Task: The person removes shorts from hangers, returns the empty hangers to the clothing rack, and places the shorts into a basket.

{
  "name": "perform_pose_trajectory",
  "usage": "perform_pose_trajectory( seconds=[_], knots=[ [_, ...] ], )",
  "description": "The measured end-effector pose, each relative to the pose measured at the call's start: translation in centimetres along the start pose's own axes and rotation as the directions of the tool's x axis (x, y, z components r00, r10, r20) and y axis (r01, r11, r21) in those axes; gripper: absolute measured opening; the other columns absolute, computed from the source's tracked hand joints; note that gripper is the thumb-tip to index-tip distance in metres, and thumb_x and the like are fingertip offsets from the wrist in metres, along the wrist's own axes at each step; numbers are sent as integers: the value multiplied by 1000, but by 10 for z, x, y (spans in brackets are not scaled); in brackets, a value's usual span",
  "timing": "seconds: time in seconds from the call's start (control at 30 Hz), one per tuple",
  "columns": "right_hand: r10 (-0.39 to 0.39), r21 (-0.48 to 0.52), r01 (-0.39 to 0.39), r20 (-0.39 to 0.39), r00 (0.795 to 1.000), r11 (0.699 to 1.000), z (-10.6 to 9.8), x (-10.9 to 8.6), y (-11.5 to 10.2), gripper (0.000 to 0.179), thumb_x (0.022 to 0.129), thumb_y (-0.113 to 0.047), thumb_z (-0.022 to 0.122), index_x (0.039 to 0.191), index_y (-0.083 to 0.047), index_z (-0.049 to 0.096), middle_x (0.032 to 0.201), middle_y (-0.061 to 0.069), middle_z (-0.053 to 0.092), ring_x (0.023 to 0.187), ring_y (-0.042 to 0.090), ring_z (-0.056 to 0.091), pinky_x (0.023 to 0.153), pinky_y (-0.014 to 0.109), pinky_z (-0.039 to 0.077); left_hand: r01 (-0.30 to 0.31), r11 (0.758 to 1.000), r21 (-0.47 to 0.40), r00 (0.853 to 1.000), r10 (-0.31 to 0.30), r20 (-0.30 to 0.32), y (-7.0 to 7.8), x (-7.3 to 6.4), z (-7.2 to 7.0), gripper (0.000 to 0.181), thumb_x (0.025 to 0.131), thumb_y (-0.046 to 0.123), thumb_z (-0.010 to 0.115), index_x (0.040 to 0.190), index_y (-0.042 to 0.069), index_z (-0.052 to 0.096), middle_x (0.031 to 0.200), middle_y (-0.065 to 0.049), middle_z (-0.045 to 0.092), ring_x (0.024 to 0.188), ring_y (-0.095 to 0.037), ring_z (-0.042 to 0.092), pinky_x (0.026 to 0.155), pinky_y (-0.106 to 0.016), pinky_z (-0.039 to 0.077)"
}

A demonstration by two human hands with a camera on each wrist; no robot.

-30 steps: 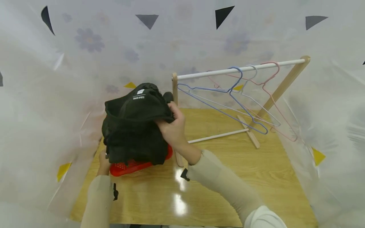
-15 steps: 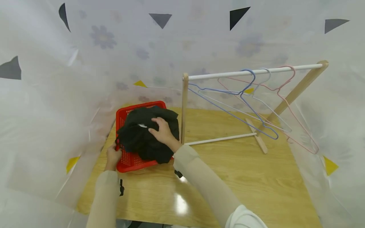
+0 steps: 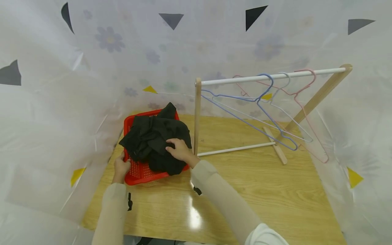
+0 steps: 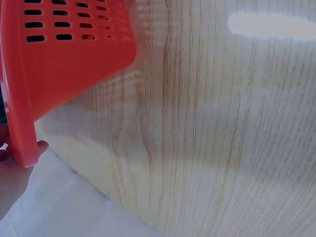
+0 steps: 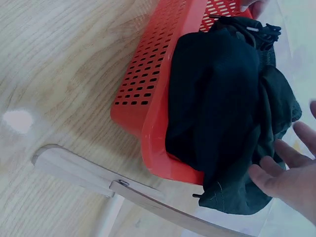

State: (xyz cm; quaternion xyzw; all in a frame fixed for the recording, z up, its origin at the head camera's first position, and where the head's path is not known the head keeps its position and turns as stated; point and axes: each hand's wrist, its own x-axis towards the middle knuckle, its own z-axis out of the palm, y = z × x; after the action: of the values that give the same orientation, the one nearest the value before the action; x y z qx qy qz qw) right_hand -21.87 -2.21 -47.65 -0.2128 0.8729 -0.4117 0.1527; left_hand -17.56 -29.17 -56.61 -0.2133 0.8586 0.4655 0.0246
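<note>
A red plastic basket (image 3: 144,175) stands at the table's left side, heaped with black clothes (image 3: 153,139). Some of the cloth hangs over the rim. My left hand (image 3: 121,166) grips the basket's near left edge, with the thumb visible beside the red rim (image 4: 20,98) in the left wrist view. Over the right part of the heap is my right hand (image 3: 180,150). In the right wrist view its fingers (image 5: 294,155) are spread beside the dark cloth (image 5: 217,103), pinching nothing. A thin cord (image 5: 227,19) shows on the clothes; how many garments there are I cannot tell.
A rack with wooden legs (image 3: 197,115) and a white top rail (image 3: 232,81) stands right of the basket. From it hang a blue hanger (image 3: 257,100), a white hanger (image 3: 280,105) and pink hangers (image 3: 309,119). Translucent sheeting surrounds the wooden table (image 3: 239,190).
One second ago my right hand held up a black garment with white print; it has since come down onto the basket, and the heap's shape has shifted. My left hand stays at the basket's edge.
</note>
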Motion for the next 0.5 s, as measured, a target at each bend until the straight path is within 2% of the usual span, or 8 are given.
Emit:
perform_pose_trajectory(
  seconds=[0.03, 0.13, 0.23, 0.27, 0.33, 0.4, 0.47, 0.5],
  knots=[
    [-16, 17, 17, -40, 999, 1000, -2, -2, 0, 35, 95, -17, 51, 127, -4, 55, 133, 13, 53, 127, 29, 45, 107, 42, 35, -47, 998, -37, 999, 46, -23, -17, 11, 4, 59, 91, 6, 46, 143, -3, 21, 148, -24, 23, 137, -33, 26, 113, -39, 25],
    [-97, 71, 111, -182, 978, 991, -10, -10, 2, 29, 94, -12, 51, 119, 0, 60, 123, 16, 59, 118, 30, 52, 100, 42, 41, -78, 997, -30, 996, 77, -38, -33, 23, 9, 60, 91, 9, 47, 144, 0, 22, 147, -24, 25, 137, -32, 27, 112, -40, 26],
    [-184, 102, 227, -325, 928, 969, -20, -22, 2, 24, 92, -6, 52, 111, 5, 62, 113, 18, 63, 108, 31, 57, 94, 43, 45, -95, 995, -8, 987, 93, -133, -21, 16, 14, 56, 87, 4, 46, 140, -8, 33, 140, -31, 36, 130, -39, 37, 107, -45, 33],
    [-212, 103, 266, -366, 906, 958, -22, -26, 3, 23, 92, -5, 51, 109, 6, 62, 110, 19, 63, 105, 31, 57, 92, 42, 46, -58, 998, 19, 985, 61, -163, -5, 6, 13, 53, 84, -2, 42, 135, -15, 35, 135, -37, 37, 123, -47, 38, 104, -53, 33],
    [-258, 82, 324, -441, 860, 942, -27, -35, 3, 21, 92, -3, 51, 107, 6, 63, 109, 19, 63, 104, 31, 58, 92, 41, 47, -88, 996, 12, 956, 88, -280, 13, -5, 18, 52, 79, -6, 39, 129, -22, 36, 131, -41, 37, 120, -51, 37, 103, -55, 31],
    [-324, 19, 388, -513, 795, 921, -29, -44, 4, 19, 91, -2, 52, 105, 6, 63, 107, 20, 64, 104, 31, 58, 91, 40, 47, -141, 990, 5, 912, 132, -388, 30, -17, 24, 53, 79, -6, 40, 129, -23, 34, 133, -40, 34, 123, -50, 34, 105, -53, 28],
    [-404, -70, 449, -573, 713, 891, -32, -53, 5, 18, 89, 1, 53, 103, 6, 64, 106, 20, 64, 102, 32, 58, 91, 41, 48, -241, 970, -8, 863, 211, -460, 48, -28, 33, 54, 84, -4, 41, 136, -17, 30, 140, -35, 30, 131, -45, 28, 110, -50, 23],
    [-449, -122, 479, -600, 662, 869, -33, -57, 5, 18, 87, 3, 54, 102, 6, 64, 104, 20, 64, 101, 32, 59, 90, 41, 48, -313, 950, -8, 831, 270, -487, 57, -34, 38, 55, 87, -3, 42, 139, -14, 29, 143, -33, 28, 134, -44, 25, 112, -50, 21]
  ],
)
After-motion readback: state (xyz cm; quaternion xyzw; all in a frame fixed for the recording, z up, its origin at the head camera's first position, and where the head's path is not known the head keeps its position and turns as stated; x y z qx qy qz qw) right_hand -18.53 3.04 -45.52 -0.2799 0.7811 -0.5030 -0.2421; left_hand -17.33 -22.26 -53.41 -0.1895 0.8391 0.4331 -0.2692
